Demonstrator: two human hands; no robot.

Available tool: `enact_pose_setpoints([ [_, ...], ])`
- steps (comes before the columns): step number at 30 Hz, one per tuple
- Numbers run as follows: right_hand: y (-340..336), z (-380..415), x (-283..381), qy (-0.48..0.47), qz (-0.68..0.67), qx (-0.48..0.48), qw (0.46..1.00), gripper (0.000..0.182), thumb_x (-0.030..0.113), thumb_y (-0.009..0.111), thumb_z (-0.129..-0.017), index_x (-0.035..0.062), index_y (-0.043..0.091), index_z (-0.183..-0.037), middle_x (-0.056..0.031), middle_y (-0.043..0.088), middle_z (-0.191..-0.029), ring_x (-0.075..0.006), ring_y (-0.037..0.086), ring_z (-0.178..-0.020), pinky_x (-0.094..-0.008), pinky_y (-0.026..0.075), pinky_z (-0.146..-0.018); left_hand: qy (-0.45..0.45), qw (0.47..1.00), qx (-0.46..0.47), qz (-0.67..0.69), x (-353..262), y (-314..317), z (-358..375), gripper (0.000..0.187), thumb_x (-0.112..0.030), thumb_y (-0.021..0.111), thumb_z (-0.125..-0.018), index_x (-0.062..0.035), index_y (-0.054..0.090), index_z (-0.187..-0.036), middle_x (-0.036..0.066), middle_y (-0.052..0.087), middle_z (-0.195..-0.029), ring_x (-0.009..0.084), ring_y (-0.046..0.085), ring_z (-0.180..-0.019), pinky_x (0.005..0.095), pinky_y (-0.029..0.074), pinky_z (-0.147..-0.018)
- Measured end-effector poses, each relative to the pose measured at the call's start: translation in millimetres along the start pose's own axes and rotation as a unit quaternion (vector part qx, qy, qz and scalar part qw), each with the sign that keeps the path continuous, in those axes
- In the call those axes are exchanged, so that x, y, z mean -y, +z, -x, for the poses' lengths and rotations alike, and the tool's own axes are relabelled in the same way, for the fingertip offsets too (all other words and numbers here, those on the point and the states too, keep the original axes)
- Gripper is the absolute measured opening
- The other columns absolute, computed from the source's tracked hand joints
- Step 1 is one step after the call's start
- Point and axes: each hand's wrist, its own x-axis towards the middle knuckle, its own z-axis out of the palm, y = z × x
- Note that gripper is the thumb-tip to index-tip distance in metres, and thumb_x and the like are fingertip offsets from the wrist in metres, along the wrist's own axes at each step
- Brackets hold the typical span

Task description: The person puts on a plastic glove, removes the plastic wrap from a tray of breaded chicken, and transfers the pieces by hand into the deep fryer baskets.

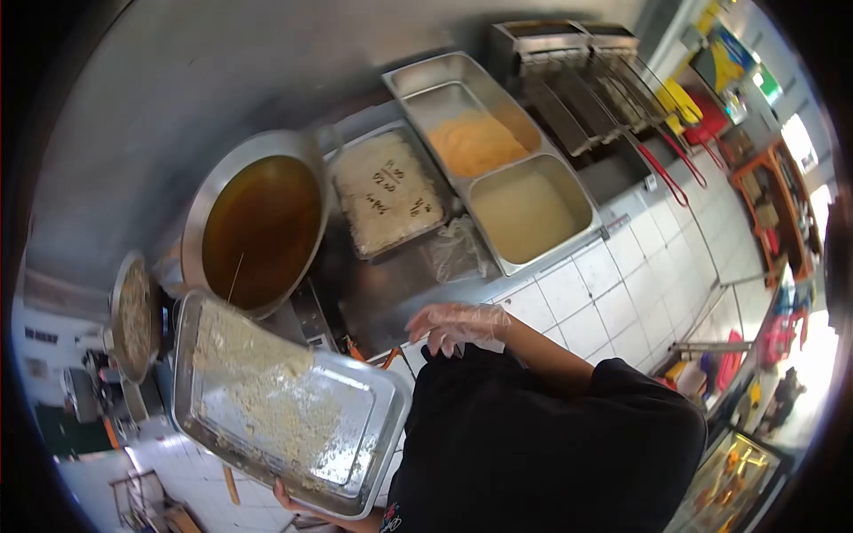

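Observation:
My left hand [283, 494] grips the lower edge of a shallow metal tray [369, 400] and holds it tilted, partly over the rim of a large round pan [193, 209] of brown oil [262, 226]. Pale, crumbly residue [267, 373] is spread across much of the tray; the end near my body is mostly bare metal. My right hand [458, 326], in a clear plastic glove, hangs in front of my chest, its fingers loosely bent and apart with nothing visible in them. Most of my left-hand fingers are hidden under the tray.
Behind the counter edge sits a covered tray [386, 191] with handwriting on its wrap. Beside it, steel pans hold orange crumbs [475, 144] and a pale liquid [522, 213]. Fryer baskets [569, 98] with red handles stand farther right. Another pan [136, 315] of food is at left.

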Motion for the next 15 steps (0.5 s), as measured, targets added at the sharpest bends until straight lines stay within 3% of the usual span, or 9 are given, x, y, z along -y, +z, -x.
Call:
enact_pose_setpoints([
  [3,21,35,25,-0.082,0.018,0.116,0.990,0.080,0.061,0.057,-0.082,0.0002,0.040,-0.131,-0.0114,0.060,-0.109,-0.0165,0.059,-0.085,-0.0282,0.049,-0.062,-0.024,0.997,0.074,0.003,10,68,7,0.041,-0.029,0.055,-0.072,0.0004,0.060,-0.100,0.011,0.062,-0.083,0.0244,0.060,-0.073,0.0342,0.049,-0.068],
  [5,16,65,40,-0.107,0.081,0.133,0.982,0.083,0.055,0.062,-0.081,-0.0014,0.035,-0.135,-0.0118,0.057,-0.112,-0.0175,0.059,-0.086,-0.0285,0.050,-0.064,-0.061,0.990,0.129,0.012,21,117,15,0.041,-0.030,0.055,-0.072,0.0005,0.060,-0.100,0.011,0.062,-0.083,0.0244,0.060,-0.073,0.0344,0.049,-0.068],
  [7,6,102,38,-0.116,0.058,0.025,0.991,0.080,0.046,0.068,-0.080,-0.0018,0.035,-0.135,-0.0104,0.055,-0.114,-0.0174,0.058,-0.088,-0.0286,0.050,-0.068,-0.115,0.978,0.174,0.028,35,170,32,0.042,-0.030,0.055,-0.073,0.0005,0.060,-0.100,0.011,0.062,-0.082,0.0244,0.060,-0.072,0.0347,0.049,-0.068],
  [9,-13,126,16,-0.155,0.018,-0.265,0.951,0.069,0.031,0.070,-0.081,-0.0013,0.038,-0.132,-0.0089,0.058,-0.105,-0.0156,0.058,-0.086,-0.0279,0.049,-0.072,-0.183,0.916,0.345,-0.095,77,169,-5,0.038,-0.030,0.057,-0.078,0.0000,0.060,-0.101,0.011,0.062,-0.092,0.0229,0.061,-0.083,0.0339,0.049,-0.072],
  [10,-28,133,12,-0.188,-0.011,-0.332,0.924,0.063,0.026,0.068,-0.081,-0.0005,0.040,-0.131,-0.0081,0.058,-0.101,-0.0150,0.058,-0.083,-0.0278,0.049,-0.073,-0.180,0.927,0.304,-0.129,96,197,4,0.035,-0.028,0.061,-0.078,-0.0007,0.060,-0.101,0.009,0.062,-0.092,0.0216,0.061,-0.083,0.0330,0.049,-0.072],
  [11,-47,140,7,-0.219,-0.039,-0.395,0.891,0.057,0.020,0.066,-0.081,0.0004,0.042,-0.129,-0.0073,0.059,-0.097,-0.0145,0.058,-0.081,-0.0278,0.049,-0.074,-0.199,0.902,0.359,-0.132,113,225,15,0.033,-0.026,0.065,-0.078,-0.0017,0.061,-0.100,0.008,0.062,-0.094,0.0201,0.061,-0.083,0.0325,0.049,-0.074],
  [12,-79,152,-8,-0.244,-0.022,-0.420,0.874,0.052,0.016,0.062,-0.080,0.0004,0.044,-0.126,-0.0072,0.058,-0.094,-0.0147,0.057,-0.079,-0.0285,0.049,-0.073,-0.205,0.896,0.373,-0.124,133,248,22,0.042,-0.016,0.068,-0.079,-0.0007,0.054,-0.116,0.008,0.061,-0.102,0.0198,0.060,-0.093,0.0326,0.046,-0.082],
  [13,-106,166,-17,-0.269,-0.004,-0.443,0.855,0.047,0.011,0.059,-0.079,0.0004,0.046,-0.124,-0.0071,0.058,-0.092,-0.0148,0.057,-0.076,-0.0292,0.049,-0.071,-0.158,0.886,0.416,-0.129,158,273,34,0.035,-0.024,0.067,-0.081,-0.0023,0.058,-0.107,0.006,0.060,-0.102,0.0170,0.058,-0.093,0.0313,0.043,-0.083],
  [15,-115,187,-3,-0.296,0.118,-0.503,0.803,0.025,0.011,0.054,-0.077,-0.0029,0.054,-0.098,-0.0063,0.054,-0.081,-0.0160,0.055,-0.070,-0.0330,0.051,-0.062,-0.104,0.840,0.492,-0.205,190,313,54,0.034,-0.027,0.065,-0.084,-0.0022,0.058,-0.107,0.006,0.060,-0.101,0.0170,0.056,-0.093,0.0307,0.041,-0.083],
])
